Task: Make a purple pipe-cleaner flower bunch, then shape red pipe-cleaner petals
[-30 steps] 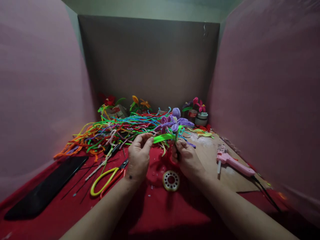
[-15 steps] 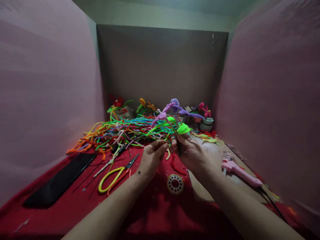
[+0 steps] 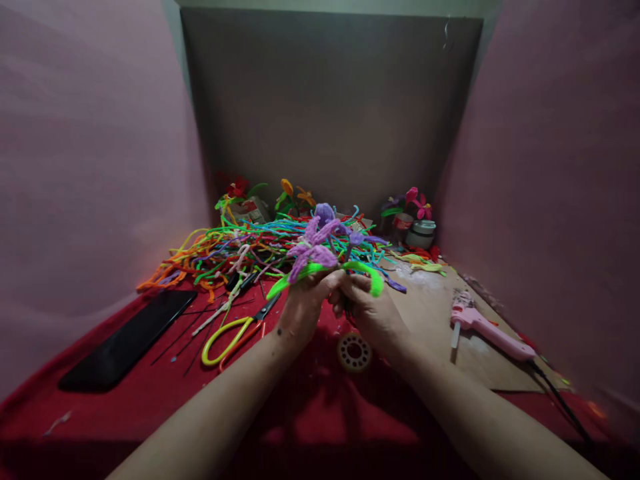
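Observation:
A purple pipe-cleaner flower [image 3: 323,240] with bright green leaves [image 3: 367,275] stands up between my two hands, over the red cloth. My left hand [image 3: 303,307] is closed round the flower's stem from the left, just under a green leaf. My right hand [image 3: 371,312] is closed on the same stem from the right, its fingers touching the left hand's. The stem itself is hidden by the fingers.
A heap of coloured pipe cleaners [image 3: 235,253] lies behind the hands. Yellow-handled scissors [image 3: 235,332], a black phone [image 3: 127,339], a round tape roll [image 3: 354,351], a pink glue gun [image 3: 487,325] on a cardboard sheet [image 3: 440,313], finished flowers and a jar [image 3: 421,233] surround them.
My hands have come together on the stem. The flower has turned, so one green leaf now points left and one right. The left hand moved from the leaf tip to the stem.

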`<state>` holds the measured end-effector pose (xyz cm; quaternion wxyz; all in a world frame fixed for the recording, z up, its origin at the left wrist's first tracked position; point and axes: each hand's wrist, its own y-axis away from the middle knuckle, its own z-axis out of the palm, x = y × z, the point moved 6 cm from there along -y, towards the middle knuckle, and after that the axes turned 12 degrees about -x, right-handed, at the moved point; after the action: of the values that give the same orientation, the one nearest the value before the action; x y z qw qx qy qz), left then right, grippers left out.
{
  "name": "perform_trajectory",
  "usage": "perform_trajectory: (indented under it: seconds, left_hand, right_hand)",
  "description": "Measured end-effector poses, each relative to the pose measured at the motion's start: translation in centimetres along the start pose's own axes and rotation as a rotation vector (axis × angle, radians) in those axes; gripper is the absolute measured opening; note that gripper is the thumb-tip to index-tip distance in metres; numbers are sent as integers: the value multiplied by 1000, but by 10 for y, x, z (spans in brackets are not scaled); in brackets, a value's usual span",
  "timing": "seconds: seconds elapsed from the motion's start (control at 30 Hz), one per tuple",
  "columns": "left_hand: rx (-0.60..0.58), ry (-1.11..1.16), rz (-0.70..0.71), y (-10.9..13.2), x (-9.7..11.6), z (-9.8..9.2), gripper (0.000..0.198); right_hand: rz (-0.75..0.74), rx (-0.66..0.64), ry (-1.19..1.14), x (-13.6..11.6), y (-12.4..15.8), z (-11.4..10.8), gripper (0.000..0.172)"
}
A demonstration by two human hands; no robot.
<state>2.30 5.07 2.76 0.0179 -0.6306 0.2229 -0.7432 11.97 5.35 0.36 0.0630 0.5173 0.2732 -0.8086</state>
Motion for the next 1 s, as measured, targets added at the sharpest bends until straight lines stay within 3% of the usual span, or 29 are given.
perform_trajectory:
  seconds: [0.1, 0.23, 0.33, 0.47, 0.67, 0.8, 1.0]
  left_hand:
    - [-43, 19, 9, -2, -2, 5, 22]
    - [32, 32, -11, -1, -1, 4, 17]
    - [92, -80, 27, 4, 14, 1, 16]
    - [73, -256, 36, 8, 26, 0, 16]
    - [-22, -443, 43, 0, 12, 2, 14]
    - [-114, -410, 55, -6, 1, 7, 13]
    - [-46, -275, 29, -9, -3, 4, 12]
  right_hand:
    - [14, 6, 59, 2, 1, 3, 19]
    - [37, 84, 45, 6, 3, 0, 14]
    - [-11, 148, 42, 0, 3, -7, 15]
    - [-76, 176, 24, -16, 1, -15, 6]
    - [-111, 82, -77, -24, -3, -3, 6]
    - [-13, 102, 2, -20, 2, -4, 10]
    - [104, 193, -119, -11, 6, -11, 12]
